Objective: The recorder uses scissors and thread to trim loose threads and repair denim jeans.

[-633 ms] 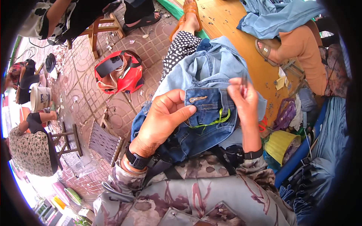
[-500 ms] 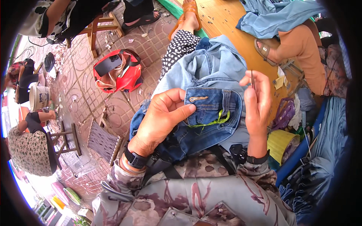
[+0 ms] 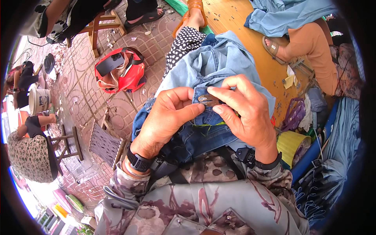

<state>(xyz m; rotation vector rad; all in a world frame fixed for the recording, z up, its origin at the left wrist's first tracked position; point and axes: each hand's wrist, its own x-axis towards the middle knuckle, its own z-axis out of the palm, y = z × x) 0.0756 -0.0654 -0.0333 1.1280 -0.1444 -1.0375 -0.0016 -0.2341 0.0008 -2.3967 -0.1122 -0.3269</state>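
Seen from above, our left hand (image 3: 166,117) lies palm-down on a pair of dark blue jeans (image 3: 203,137) spread across our lap, its wrist bearing a black watch (image 3: 138,160). The fingers curl inward and the thumb presses toward the forefinger, pinching the denim at a small brown leather patch (image 3: 207,99) near the waistband. Our right hand (image 3: 244,113) arches over from the other side, wrist bent, with thumb and forefinger closed on the same patch, so that both hands meet there and almost touch; the remaining fingers (image 3: 235,80) fan loosely above. A yellow-green thread (image 3: 207,125) runs across the denim just below the hands. Beyond the jeans, a lighter blue denim garment (image 3: 211,62) is heaped over our knees.

As to bags and containers: a red bag (image 3: 121,74), open and slack, rests on the tiled pavement to the left, with a dark flat object on top. A white bucket (image 3: 38,100) stands far left. To the right, beside the wooden platform (image 3: 250,51), we find a purple plastic bag (image 3: 293,113) and, below it, a yellow cylindrical container (image 3: 291,143). Any labels are too small to tell.
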